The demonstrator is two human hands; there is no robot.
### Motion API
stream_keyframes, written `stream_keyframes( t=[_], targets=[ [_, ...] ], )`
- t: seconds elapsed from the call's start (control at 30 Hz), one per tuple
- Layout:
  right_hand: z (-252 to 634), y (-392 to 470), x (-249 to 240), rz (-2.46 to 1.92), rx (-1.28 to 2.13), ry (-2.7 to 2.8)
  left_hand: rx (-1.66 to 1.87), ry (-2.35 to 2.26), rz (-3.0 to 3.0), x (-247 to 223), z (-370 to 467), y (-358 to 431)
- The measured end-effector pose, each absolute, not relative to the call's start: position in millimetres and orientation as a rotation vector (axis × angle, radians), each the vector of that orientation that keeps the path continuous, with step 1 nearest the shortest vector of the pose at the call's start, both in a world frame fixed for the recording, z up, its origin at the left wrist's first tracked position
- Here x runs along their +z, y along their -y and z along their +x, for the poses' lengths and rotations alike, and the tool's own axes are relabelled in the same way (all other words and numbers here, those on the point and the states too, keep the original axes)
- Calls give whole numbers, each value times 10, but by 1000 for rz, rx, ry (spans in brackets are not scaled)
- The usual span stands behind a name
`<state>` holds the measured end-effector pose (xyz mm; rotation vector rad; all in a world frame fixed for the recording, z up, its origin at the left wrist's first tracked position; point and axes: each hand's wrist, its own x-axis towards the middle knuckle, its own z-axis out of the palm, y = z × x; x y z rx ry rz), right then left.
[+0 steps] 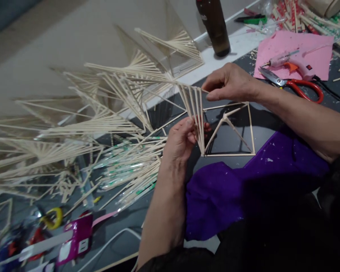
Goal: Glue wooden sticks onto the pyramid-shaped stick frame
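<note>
A frame of thin wooden sticks (229,155) rests on the grey table in front of me, with a fan of several slanted sticks rising on its left side. My left hand (184,132) is closed around the lower part of that fan, its fingertips showing behind the sticks. At the top of the fan, my right hand (225,81) pinches the end of a stick between thumb and finger. The stick's far end is lost among the other sticks. On the frame's right side, sticks meet in a small peak above a square base.
Several similar stick structures (93,124) stand along the wall at left. Wrapped stick bundles (130,166) lie beside my left forearm. A brown bottle (214,28) stands at the back. Red-handled scissors (304,88) and a glue gun (297,66) lie at right, near pink paper (296,41); purple cloth (215,192) lies before me.
</note>
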<state>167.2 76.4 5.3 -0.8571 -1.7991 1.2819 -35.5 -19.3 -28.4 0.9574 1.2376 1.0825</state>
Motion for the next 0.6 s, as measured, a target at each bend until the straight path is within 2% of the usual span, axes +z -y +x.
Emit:
stream_keyframes(
  t=[0.37, 0.6],
  targets=[
    [1845, -916, 38, -946, 810, 2051, 1010, -1200, 948, -272, -349, 210],
    [2055, -820, 435, -909, 923, 1739, 1017, -1197, 950, -254, -318, 204]
  ],
)
